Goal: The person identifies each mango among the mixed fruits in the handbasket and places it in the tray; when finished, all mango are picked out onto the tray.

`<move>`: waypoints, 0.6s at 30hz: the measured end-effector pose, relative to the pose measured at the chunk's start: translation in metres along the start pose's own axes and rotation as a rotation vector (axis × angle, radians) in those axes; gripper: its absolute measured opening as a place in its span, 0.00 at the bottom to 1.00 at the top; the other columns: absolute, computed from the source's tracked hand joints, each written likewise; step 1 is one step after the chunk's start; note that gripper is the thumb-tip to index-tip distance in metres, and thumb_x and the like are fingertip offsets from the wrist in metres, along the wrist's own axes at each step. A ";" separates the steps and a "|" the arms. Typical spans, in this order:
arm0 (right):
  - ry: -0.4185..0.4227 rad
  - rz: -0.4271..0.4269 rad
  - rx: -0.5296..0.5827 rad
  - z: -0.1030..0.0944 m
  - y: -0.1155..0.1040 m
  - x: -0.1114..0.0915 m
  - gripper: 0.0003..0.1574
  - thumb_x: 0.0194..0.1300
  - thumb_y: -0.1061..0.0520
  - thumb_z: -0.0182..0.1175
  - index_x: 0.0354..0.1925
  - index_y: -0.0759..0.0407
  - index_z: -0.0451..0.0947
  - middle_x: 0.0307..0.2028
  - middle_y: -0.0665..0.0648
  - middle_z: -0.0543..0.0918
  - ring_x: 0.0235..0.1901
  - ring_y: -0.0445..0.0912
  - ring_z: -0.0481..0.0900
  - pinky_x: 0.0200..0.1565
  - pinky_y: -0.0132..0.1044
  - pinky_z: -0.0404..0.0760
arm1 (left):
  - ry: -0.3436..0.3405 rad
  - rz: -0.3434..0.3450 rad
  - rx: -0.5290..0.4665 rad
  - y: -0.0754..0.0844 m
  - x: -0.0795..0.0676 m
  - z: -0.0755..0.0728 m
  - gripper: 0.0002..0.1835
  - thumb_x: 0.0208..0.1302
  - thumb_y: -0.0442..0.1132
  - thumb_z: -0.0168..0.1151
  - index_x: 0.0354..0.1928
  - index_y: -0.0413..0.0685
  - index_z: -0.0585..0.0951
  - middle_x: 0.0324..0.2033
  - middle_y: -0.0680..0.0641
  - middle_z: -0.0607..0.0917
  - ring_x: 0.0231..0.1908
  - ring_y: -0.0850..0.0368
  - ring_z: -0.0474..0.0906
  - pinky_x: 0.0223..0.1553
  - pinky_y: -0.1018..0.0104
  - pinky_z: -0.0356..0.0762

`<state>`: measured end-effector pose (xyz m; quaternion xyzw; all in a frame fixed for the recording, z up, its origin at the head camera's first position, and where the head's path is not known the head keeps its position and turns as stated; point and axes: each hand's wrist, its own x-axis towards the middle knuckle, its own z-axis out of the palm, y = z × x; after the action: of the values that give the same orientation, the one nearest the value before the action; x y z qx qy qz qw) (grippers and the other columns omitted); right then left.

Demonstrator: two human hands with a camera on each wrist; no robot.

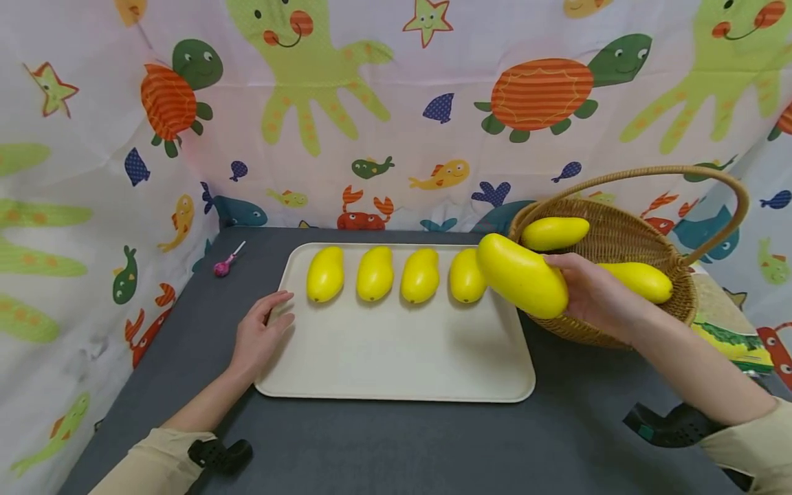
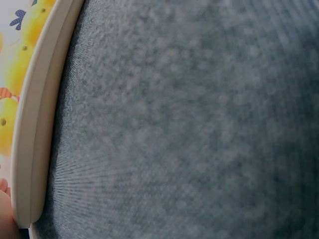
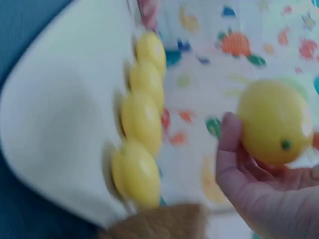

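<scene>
And here it is, the yellow fruit, up in the air over the right end of the tray, just in front of the basket! What a colour: bright, even lemon yellow, smooth all over, with a soft shine along its upper side. It's long and plump, rounded at both ends, tilting down from upper left to lower right. From the right wrist view you catch one end nearly head-on, round as a ball, marked by a small dark green spot.

The right hand has it from the right side, its grip curled round the fruit, thumb and fingers pinching that end. Over on the left, the left hand rests at the tray's edge, its grip relaxed, fingers reaching over the rim.

Now the cream tray, round-cornered: four matching fruits line up along its far side, the rightmost partly covered by the held one. To the right, the wicker basket with its arched handle carries two more, a left one and a right one. A purple lollipop lies on the dark surface, and behind it all hangs a sea-creature curtain.
</scene>
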<state>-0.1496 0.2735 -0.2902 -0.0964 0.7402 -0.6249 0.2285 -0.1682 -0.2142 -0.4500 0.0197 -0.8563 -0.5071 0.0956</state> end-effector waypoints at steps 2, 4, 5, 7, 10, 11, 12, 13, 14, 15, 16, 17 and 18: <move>-0.008 -0.017 0.073 0.018 0.002 0.008 0.22 0.78 0.44 0.34 0.58 0.55 0.62 0.47 0.55 0.75 0.43 0.48 0.79 0.45 0.41 0.80 | 0.003 0.001 0.001 0.000 0.000 0.000 0.20 0.64 0.35 0.62 0.59 0.44 0.79 0.61 0.46 0.75 0.65 0.50 0.66 0.67 0.54 0.61; -0.022 -0.019 0.115 0.033 0.006 0.018 0.24 0.78 0.42 0.34 0.57 0.56 0.63 0.46 0.57 0.76 0.40 0.49 0.80 0.42 0.40 0.81 | 0.006 0.002 0.002 0.000 0.000 -0.001 0.20 0.64 0.35 0.62 0.59 0.44 0.79 0.61 0.46 0.75 0.65 0.50 0.66 0.67 0.54 0.61; -0.031 -0.008 0.136 0.041 0.008 0.023 0.26 0.78 0.41 0.34 0.58 0.57 0.63 0.45 0.58 0.77 0.38 0.49 0.80 0.41 0.40 0.81 | 0.007 0.003 0.003 -0.001 0.000 -0.001 0.20 0.64 0.34 0.62 0.59 0.44 0.79 0.61 0.46 0.75 0.65 0.50 0.66 0.67 0.54 0.61; -0.057 0.023 0.193 0.053 0.014 0.033 0.30 0.77 0.37 0.35 0.60 0.57 0.62 0.44 0.58 0.80 0.35 0.48 0.80 0.40 0.38 0.81 | 0.010 0.004 0.002 -0.001 0.000 -0.001 0.20 0.64 0.34 0.62 0.59 0.44 0.79 0.61 0.46 0.75 0.65 0.51 0.66 0.67 0.55 0.61; -0.112 0.071 0.248 0.071 0.025 0.047 0.37 0.75 0.32 0.35 0.64 0.58 0.59 0.45 0.59 0.82 0.33 0.47 0.79 0.40 0.37 0.81 | 0.011 0.009 -0.011 -0.001 0.000 -0.001 0.19 0.64 0.33 0.62 0.58 0.44 0.80 0.61 0.46 0.75 0.65 0.51 0.66 0.67 0.55 0.60; -0.128 0.087 0.266 0.078 0.028 0.051 0.39 0.74 0.31 0.35 0.65 0.58 0.59 0.46 0.59 0.82 0.34 0.46 0.80 0.41 0.37 0.81 | 0.010 0.014 -0.016 -0.001 0.000 -0.002 0.19 0.64 0.33 0.62 0.58 0.44 0.80 0.61 0.46 0.75 0.65 0.50 0.66 0.67 0.55 0.60; -0.146 0.102 0.282 0.084 0.032 0.055 0.40 0.73 0.31 0.36 0.66 0.58 0.58 0.46 0.60 0.82 0.35 0.46 0.80 0.42 0.37 0.82 | 0.010 0.020 -0.022 -0.001 0.000 -0.002 0.19 0.64 0.33 0.62 0.58 0.43 0.80 0.61 0.45 0.75 0.64 0.50 0.67 0.67 0.55 0.60; -0.164 0.115 0.295 0.090 0.035 0.059 0.41 0.73 0.31 0.38 0.66 0.60 0.58 0.47 0.60 0.81 0.36 0.47 0.81 0.44 0.39 0.82 | 0.009 0.026 -0.028 -0.001 0.000 -0.001 0.19 0.64 0.32 0.62 0.58 0.43 0.80 0.61 0.45 0.76 0.64 0.50 0.67 0.67 0.54 0.60; -0.182 0.127 0.300 0.096 0.038 0.063 0.41 0.73 0.32 0.39 0.67 0.61 0.58 0.47 0.60 0.81 0.37 0.47 0.81 0.46 0.40 0.82 | 0.008 0.031 -0.030 -0.001 0.000 -0.001 0.19 0.64 0.32 0.62 0.58 0.42 0.80 0.61 0.44 0.76 0.64 0.49 0.67 0.67 0.54 0.60; -0.204 0.137 0.304 0.102 0.041 0.067 0.41 0.73 0.33 0.41 0.67 0.62 0.57 0.48 0.60 0.79 0.39 0.48 0.82 0.49 0.43 0.81 | 0.008 0.035 -0.032 -0.002 0.000 -0.002 0.19 0.64 0.32 0.61 0.58 0.42 0.80 0.61 0.44 0.76 0.64 0.49 0.67 0.67 0.54 0.60; -0.220 0.145 0.298 0.108 0.044 0.071 0.41 0.74 0.34 0.43 0.67 0.63 0.57 0.48 0.61 0.79 0.41 0.49 0.82 0.51 0.44 0.80 | 0.010 0.036 -0.032 -0.002 0.000 -0.002 0.19 0.64 0.32 0.62 0.57 0.42 0.80 0.60 0.44 0.76 0.64 0.49 0.67 0.67 0.54 0.60; -0.232 0.147 0.289 0.114 0.046 0.074 0.40 0.74 0.36 0.45 0.67 0.65 0.57 0.49 0.61 0.78 0.43 0.50 0.82 0.52 0.46 0.80 | 0.011 0.036 -0.034 -0.002 0.000 -0.002 0.19 0.64 0.32 0.62 0.57 0.43 0.80 0.60 0.45 0.76 0.64 0.49 0.67 0.67 0.54 0.60; -0.237 0.149 0.270 0.120 0.048 0.078 0.40 0.74 0.37 0.46 0.67 0.66 0.58 0.48 0.61 0.77 0.43 0.50 0.81 0.51 0.45 0.80 | 0.012 0.034 -0.033 -0.002 0.000 -0.002 0.19 0.64 0.32 0.61 0.57 0.43 0.80 0.60 0.45 0.76 0.64 0.50 0.67 0.67 0.54 0.60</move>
<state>-0.1555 0.1437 -0.3673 -0.0826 0.6227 -0.6841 0.3707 -0.1676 -0.2168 -0.4506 0.0063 -0.8474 -0.5194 0.1096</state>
